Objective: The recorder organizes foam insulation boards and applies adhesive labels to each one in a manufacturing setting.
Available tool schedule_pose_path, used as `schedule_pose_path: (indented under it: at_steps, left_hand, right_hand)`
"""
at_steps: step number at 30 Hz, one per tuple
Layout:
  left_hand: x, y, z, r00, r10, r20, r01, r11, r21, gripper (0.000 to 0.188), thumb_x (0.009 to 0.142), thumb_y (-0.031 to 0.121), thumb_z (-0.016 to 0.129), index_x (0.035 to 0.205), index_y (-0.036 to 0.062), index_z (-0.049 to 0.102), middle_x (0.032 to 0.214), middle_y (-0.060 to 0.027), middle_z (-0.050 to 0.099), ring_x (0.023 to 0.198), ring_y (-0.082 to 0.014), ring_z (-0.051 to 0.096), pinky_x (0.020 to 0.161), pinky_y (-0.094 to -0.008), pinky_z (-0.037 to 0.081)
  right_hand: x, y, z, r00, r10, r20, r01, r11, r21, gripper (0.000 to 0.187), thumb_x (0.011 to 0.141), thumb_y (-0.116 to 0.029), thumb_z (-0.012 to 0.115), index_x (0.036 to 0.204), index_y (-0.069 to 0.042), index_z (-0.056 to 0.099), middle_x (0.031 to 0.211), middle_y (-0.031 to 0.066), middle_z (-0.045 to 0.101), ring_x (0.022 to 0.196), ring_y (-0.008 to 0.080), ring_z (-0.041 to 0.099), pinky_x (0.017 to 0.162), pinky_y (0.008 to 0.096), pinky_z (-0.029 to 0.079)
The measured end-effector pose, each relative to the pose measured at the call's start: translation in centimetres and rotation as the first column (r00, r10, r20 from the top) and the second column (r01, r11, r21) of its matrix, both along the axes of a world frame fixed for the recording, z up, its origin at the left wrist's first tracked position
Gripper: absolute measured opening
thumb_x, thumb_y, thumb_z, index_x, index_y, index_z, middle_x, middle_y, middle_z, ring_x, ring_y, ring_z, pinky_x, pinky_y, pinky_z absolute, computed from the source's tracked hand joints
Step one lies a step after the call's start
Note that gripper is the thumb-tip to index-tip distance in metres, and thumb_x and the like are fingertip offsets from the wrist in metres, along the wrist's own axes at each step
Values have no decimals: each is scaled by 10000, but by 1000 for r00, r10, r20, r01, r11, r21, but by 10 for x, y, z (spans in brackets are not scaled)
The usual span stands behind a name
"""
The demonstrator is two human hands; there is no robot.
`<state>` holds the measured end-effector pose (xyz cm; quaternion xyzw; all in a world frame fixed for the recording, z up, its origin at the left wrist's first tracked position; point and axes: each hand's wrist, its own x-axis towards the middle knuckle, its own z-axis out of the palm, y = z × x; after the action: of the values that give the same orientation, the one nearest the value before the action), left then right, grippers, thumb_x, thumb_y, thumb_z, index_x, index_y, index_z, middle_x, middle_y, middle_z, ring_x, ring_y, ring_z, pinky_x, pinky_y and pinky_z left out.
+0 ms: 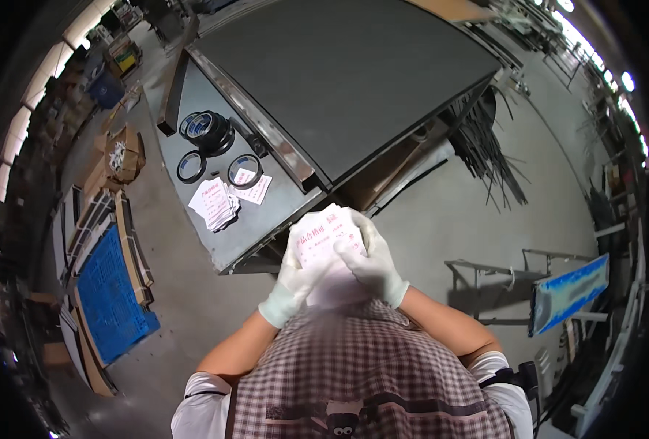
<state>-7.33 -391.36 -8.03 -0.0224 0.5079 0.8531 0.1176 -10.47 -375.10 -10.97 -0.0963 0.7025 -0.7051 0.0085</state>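
White cards (323,235) bearing red print are gripped, I see, by the gloved left hand (295,279) and right hand (372,265) near the metal table (269,212); red-printed slips (213,205) lie on it.

The left hand (299,276) and right hand (372,265) are covered by white gloves (278,307) with close-fitting cuffs. Short white sleeves (199,415) are worn, the left one crossed by a thin dark stripe (206,394), the right one by a black strap (501,377). Between its side edges, the brown-and-white checked apron (339,351) is marked with a dark band (430,411) and a round-eyed cartoon figure (343,418).
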Motion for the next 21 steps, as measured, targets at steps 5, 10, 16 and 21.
schedule_pose_path:
  at_steps: [5,10,16,21]
  left_hand:
    - [-56,-17,-9,985,-134,110,124,989,86,457,916,96,589,1343,-17,471,1311,-107,555,1164,-194,558,1001,-340,449]
    - [-92,-17,-23,980,-178,87,177,984,21,339,931,126,594,1244,4,544,1151,-50,618,1026,-118,585,885,-261,485]
    - [-117,-13,-5,999,-37,1,35,953,-301,459,853,-9,656,1279,7,486,1114,-60,635,955,-113,620,825,-260,539]
    - [-105,-14,-16,981,192,7,-186,956,-229,482,861,28,672,1303,9,481,1067,-76,647,924,-118,626,799,-257,533]
  right_hand:
    - [-73,23,46,994,64,88,-74,990,118,738,796,-219,761,1400,-10,393,1150,97,492,888,122,574,781,262,518]
    - [-125,9,69,936,338,102,-351,865,358,468,813,-247,707,1194,-10,573,1021,158,596,982,224,572,821,331,489]
    - [-180,9,42,854,435,-285,-238,813,531,309,915,-299,588,986,-7,659,986,163,641,884,275,613,779,330,504]
    - [-271,5,72,993,100,-61,-105,990,-90,406,867,-170,676,1190,66,606,928,76,666,750,78,570,687,217,486]
